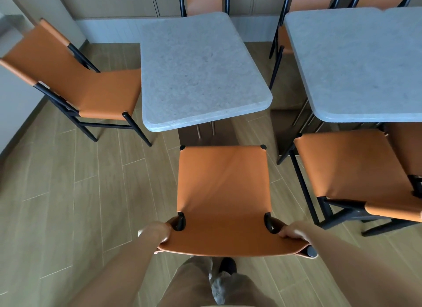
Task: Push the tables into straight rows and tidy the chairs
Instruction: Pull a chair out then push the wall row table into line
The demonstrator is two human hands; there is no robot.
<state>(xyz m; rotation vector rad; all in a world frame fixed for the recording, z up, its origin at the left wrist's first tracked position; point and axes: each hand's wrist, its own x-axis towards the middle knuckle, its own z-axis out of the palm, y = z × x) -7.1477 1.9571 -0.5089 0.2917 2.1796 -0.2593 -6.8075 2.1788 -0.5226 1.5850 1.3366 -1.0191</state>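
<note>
- The wood-plank floor (75, 192) is the largest open area, widest on the left between the wall and the chairs, and it carries on below the near chair
- The right desk (356, 62), grey and stone-topped, runs off the right edge of the view; its rounded near-left corner overhangs the floor, and a narrow aisle separates it from the middle desk
- The middle desk (201, 69), the same grey, sits skewed, its near edge slanting down to the left and not square with the right desk's edge
- The near chair (222, 192), orange seat on a black frame, stands just short of the middle desk's near edge, a strip of floor and the desk's base showing between them
- The left chair (91, 87) stands at an angle, its seat front touching or just under the middle desk's left edge; which, I cannot tell
- The right chair (351, 167) has its seat front at the right desk's near edge, with a small gap to the near chair
- More orange chair backs show beyond both desks, by the wall
- The left hand (159, 234) grips the left end of the near chair's top rail, fingers curled over it
- The right hand (294, 233) grips the right end the same way
</note>
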